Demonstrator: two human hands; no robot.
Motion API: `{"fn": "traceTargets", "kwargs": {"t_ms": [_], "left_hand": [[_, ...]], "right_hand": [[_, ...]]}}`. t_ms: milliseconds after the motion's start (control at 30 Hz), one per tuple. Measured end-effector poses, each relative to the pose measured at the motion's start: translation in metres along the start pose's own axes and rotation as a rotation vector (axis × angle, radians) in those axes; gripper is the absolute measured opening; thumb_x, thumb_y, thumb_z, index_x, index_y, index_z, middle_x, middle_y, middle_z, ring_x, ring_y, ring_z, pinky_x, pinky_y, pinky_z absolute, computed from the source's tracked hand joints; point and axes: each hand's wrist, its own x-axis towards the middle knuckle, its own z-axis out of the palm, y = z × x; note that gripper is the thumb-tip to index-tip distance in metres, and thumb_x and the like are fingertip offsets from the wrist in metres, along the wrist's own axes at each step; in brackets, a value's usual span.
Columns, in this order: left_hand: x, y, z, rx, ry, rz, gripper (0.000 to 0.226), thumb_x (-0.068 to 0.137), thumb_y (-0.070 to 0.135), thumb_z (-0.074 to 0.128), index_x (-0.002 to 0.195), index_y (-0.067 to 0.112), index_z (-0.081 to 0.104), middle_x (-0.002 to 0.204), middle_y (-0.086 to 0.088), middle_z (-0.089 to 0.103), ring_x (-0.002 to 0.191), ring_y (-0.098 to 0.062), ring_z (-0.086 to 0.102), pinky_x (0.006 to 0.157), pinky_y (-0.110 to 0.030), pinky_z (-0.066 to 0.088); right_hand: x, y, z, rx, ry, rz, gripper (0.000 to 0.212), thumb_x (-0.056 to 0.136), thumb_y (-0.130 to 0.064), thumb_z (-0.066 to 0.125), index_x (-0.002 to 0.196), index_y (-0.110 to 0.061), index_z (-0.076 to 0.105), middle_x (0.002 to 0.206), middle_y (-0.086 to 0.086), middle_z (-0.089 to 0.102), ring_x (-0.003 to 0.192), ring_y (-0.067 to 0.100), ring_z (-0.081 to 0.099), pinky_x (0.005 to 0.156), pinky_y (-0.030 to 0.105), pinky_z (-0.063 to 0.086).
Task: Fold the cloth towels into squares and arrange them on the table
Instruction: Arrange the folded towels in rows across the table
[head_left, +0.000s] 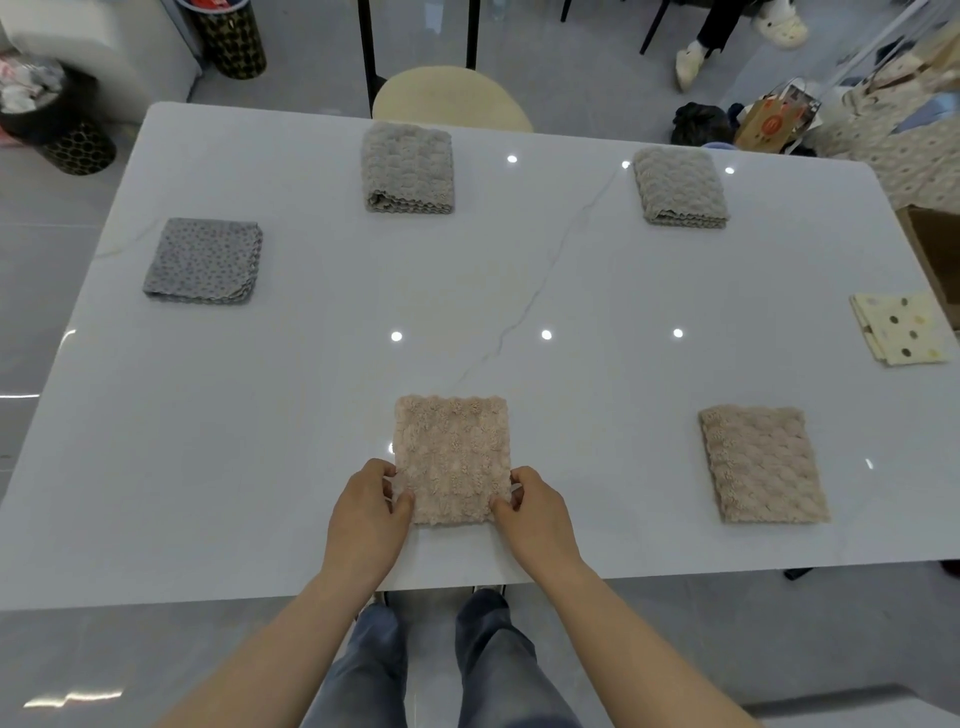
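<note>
Pink folded towel (453, 460) between hands, left hand (370, 512) and right hand (532, 512) pinching its near corners

We look through one wide-angle, head-worn camera, facing forward and steeply down over the white table (311, 415) from its near edge, with most of its top in view.
</note>
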Motion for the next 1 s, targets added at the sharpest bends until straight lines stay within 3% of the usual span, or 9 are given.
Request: {"fn": "traceTargets", "kwargs": {"t_ms": [500, 600, 800, 1000], "left_hand": [[0.000, 0.004, 0.006, 0.006, -0.020, 0.010, 0.025, 0.089, 0.017, 0.057, 0.112, 0.011, 0.052, 0.090, -0.001, 0.054, 0.068, -0.006, 0.048, 0.057, -0.010, 0.031], [-0.001, 0.005, 0.008, 0.007, -0.022, 0.015, 0.024, 0.089, 0.018, 0.057, 0.112, 0.011, 0.053, 0.090, -0.001, 0.054, 0.067, -0.005, 0.047, 0.056, -0.011, 0.030], [-0.001, 0.006, 0.010, 0.010, -0.011, 0.016, 0.022, 0.089, 0.017, 0.058, 0.110, 0.011, 0.053, 0.088, -0.001, 0.054, 0.069, -0.010, 0.049, 0.056, -0.012, 0.031], [-0.004, 0.005, 0.010, 0.018, 0.002, 0.021, 0.021, 0.089, 0.016, 0.057, 0.109, 0.011, 0.053, 0.088, -0.001, 0.053, 0.072, -0.013, 0.050, 0.057, -0.010, 0.030]], "right_hand": [[0.001, 0.006, -0.002, -0.038, 0.028, -0.008, 0.014, 0.092, -0.019, 0.055, 0.105, -0.012, 0.054, 0.077, -0.008, 0.048, 0.075, 0.013, 0.050, 0.057, 0.018, 0.034], [0.001, 0.007, -0.005, -0.033, 0.024, -0.005, 0.010, 0.092, -0.018, 0.055, 0.101, -0.014, 0.052, 0.077, -0.007, 0.049, 0.076, 0.014, 0.050, 0.059, 0.022, 0.036], [0.004, 0.012, -0.003, -0.056, 0.041, -0.009, 0.010, 0.090, -0.022, 0.057, 0.088, -0.017, 0.048, 0.084, -0.001, 0.050, 0.074, 0.013, 0.046, 0.055, 0.016, 0.029], [0.003, 0.010, -0.004, -0.053, 0.013, -0.015, 0.008, 0.091, -0.021, 0.056, 0.091, -0.014, 0.051, 0.082, -0.002, 0.053, 0.075, 0.016, 0.050, 0.059, 0.022, 0.035]]}}
